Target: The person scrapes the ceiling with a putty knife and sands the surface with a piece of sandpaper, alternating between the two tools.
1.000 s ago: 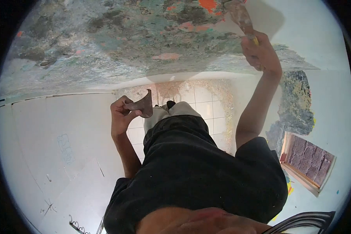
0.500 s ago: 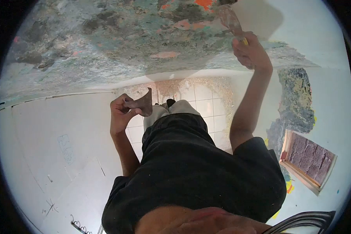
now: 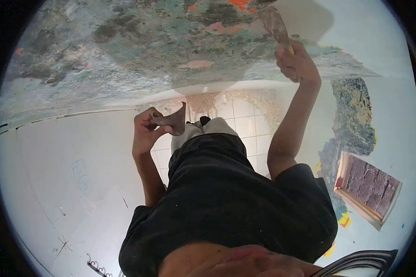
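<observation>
My right hand point(image 3: 300, 64) is raised to the wall, its fingers wrapped round the handle of a putty knife point(image 3: 275, 25). The knife's smeared blade lies at the patchy wall point(image 3: 148, 51), where grey-green, orange and pink layers show. Lower down and to the left, my left hand point(image 3: 145, 134) grips a second putty knife point(image 3: 174, 121) by its narrow end. That one has a wide flared blade, dull brown-grey, held in front of my body and apart from the wall.
Tiled floor point(image 3: 244, 124) with rubble along the wall's foot lies below me. On the right are a framed opening point(image 3: 372, 187) and a bare dark patch point(image 3: 356, 115) in the white wall. A white panel point(image 3: 97, 152) stands left, with hooks point(image 3: 96, 267) at its bottom.
My left hand and its putty knife have shifted slightly to the right. My right hand stays at nearly the same place on the wall, and the view has tilted a little.
</observation>
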The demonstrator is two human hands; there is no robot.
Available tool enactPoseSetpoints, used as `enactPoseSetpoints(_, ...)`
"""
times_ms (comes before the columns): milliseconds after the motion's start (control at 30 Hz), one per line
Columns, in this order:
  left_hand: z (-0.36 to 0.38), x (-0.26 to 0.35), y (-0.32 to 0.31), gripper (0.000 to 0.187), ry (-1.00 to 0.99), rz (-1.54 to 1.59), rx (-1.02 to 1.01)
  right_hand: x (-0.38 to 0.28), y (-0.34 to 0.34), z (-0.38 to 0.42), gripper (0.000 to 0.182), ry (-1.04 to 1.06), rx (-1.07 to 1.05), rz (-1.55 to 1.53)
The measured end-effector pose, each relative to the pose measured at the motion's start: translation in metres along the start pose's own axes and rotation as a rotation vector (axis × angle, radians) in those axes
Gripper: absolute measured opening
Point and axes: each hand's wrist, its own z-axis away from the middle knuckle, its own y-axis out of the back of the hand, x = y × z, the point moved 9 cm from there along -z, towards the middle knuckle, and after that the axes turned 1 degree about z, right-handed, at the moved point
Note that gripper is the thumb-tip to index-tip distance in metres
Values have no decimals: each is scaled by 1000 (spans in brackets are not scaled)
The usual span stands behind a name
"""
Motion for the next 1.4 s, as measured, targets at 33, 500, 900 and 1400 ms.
enactPoseSetpoints(33,-1,-2,0,33,10,9,6,0,1,5,17,-2,7,15)
enactPoseSetpoints(500,2,-2,1,26,16,36,-2,-9,-7,1,20,-2,-13,184)
enactPoseSetpoints(900,1,-2,3,27,-8,19,16,-10,6,7,21,-20,30,75)
enactPoseSetpoints(1400,2,4,3,26,15,-43,9,-17,12,5,29,-25,77,208)
